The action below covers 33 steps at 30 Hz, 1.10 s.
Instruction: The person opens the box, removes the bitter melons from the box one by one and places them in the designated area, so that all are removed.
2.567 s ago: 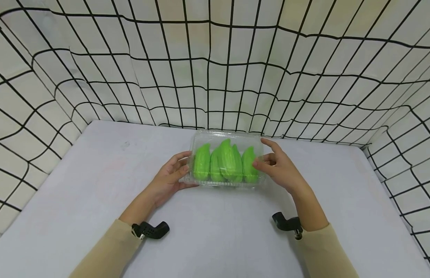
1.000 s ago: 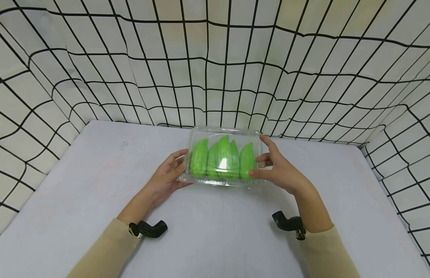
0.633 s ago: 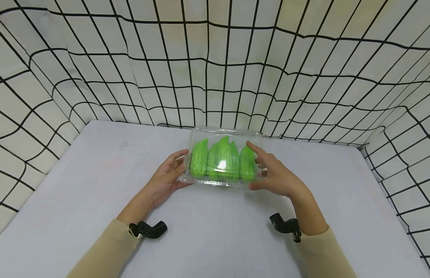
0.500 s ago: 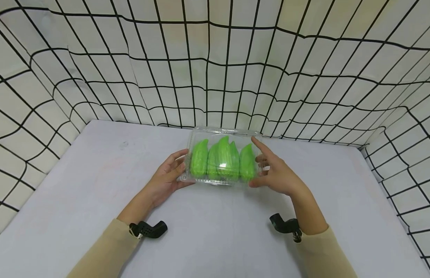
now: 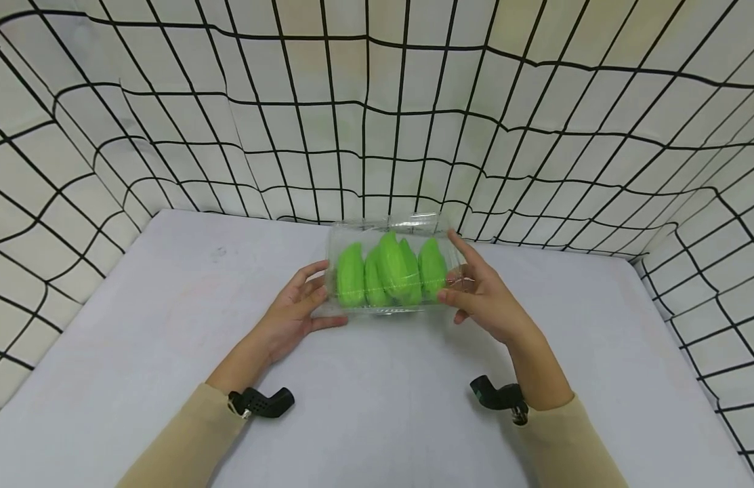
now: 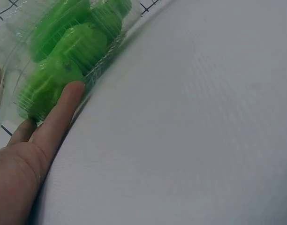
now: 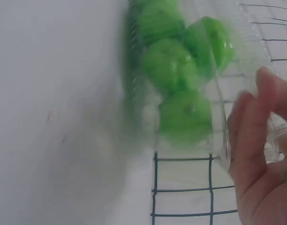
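Head view: two hands meet at opposite ends of a clear plastic container (image 5: 385,311) near the far side of a white-covered table (image 5: 377,413), its tapered green fruit (image 5: 396,268) visible through the plastic. The left hand (image 5: 290,310) holds the left end, one finger straight along the lower edge. The right hand (image 5: 491,298) grips the right end, thumb at the front, index finger stretched to the far corner. A black grid (image 5: 367,41) crosses the pale backdrop; black wrist devices (image 5: 263,403) sit at the ends of beige sleeves (image 5: 184,440).

Left wrist view: the container lies directly beyond the left hand, a straight finger touching its lower edge.

Right wrist view: the container, partly blurred, is right beside the right hand, whose thumb and bent fingers pinch the clear plastic at its edge.
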### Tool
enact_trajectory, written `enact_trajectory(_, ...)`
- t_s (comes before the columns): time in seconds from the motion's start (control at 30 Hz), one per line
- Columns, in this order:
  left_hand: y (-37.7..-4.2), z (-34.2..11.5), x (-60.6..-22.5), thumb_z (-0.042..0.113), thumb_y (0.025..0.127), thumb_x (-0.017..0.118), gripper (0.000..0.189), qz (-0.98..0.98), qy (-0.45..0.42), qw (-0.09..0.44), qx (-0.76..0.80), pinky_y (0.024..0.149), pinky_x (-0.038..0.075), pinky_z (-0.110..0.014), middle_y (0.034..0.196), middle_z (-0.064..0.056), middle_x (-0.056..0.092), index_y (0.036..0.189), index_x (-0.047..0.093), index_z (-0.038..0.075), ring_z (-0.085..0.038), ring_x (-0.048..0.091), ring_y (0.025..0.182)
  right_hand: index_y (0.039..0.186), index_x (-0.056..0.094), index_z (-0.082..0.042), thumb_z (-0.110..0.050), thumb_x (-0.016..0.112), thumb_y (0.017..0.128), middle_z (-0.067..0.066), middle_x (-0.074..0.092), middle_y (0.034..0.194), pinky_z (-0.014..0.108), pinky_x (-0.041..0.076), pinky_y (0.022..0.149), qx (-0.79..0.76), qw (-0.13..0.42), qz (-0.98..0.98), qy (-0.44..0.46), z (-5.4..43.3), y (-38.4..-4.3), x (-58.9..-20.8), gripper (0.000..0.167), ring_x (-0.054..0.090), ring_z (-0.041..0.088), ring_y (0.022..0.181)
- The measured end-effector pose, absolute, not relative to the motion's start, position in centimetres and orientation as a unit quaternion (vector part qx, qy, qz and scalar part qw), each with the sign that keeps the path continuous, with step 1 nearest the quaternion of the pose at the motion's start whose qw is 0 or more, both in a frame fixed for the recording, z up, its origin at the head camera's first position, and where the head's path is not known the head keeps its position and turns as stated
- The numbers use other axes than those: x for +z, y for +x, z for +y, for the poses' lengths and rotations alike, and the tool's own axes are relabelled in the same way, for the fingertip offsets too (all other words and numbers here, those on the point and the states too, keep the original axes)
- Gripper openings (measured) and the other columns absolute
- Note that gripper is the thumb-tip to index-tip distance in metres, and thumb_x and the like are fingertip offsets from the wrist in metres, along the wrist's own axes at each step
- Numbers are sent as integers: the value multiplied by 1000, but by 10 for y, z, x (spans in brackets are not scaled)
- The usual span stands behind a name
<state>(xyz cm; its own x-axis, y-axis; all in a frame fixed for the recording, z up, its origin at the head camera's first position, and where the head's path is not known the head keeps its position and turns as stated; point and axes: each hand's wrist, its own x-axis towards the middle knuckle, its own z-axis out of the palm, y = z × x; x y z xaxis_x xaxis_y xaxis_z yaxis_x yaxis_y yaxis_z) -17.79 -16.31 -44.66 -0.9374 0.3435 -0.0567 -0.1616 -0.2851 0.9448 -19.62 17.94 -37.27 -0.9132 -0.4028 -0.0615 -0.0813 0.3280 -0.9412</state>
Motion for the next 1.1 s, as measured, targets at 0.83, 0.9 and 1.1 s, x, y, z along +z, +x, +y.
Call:
enact_trajectory(0.83, -177, -162, -444, 20, 109, 40, 56, 554, 87, 162, 812, 104, 49, -51, 157, -14, 32, 160, 16, 18, -21, 50, 132, 148, 46, -35, -30, 84, 82, 13, 48, 120, 45, 50, 81, -316, -2, 920, -233, 187, -193, -362, 77, 50, 29, 106)
enact_trajectory(0.9, -177, -161, -443, 20, 109, 41, 57, 551, 84, 163, 814, 104, 48, -51, 158, -14, 31, 160, 15, 18, -22, 49, 133, 145, 51, -36, -30, 85, 80, 14, 40, 142, 55, 49, 92, -294, -35, 926, -236, 184, -193, -363, 74, 43, 34, 127)
enact_trajectory(1.1, -177, -160, -444, 10, 105, 48, 65, 561, 97, 161, 806, 104, 49, -50, 159, -16, 25, 160, 16, 21, -26, 46, 135, 134, 62, -26, -16, 84, 81, 7, 32, 160, 59, 35, 113, -235, -126, 912, -312, 174, -194, -369, 58, 21, 34, 150)
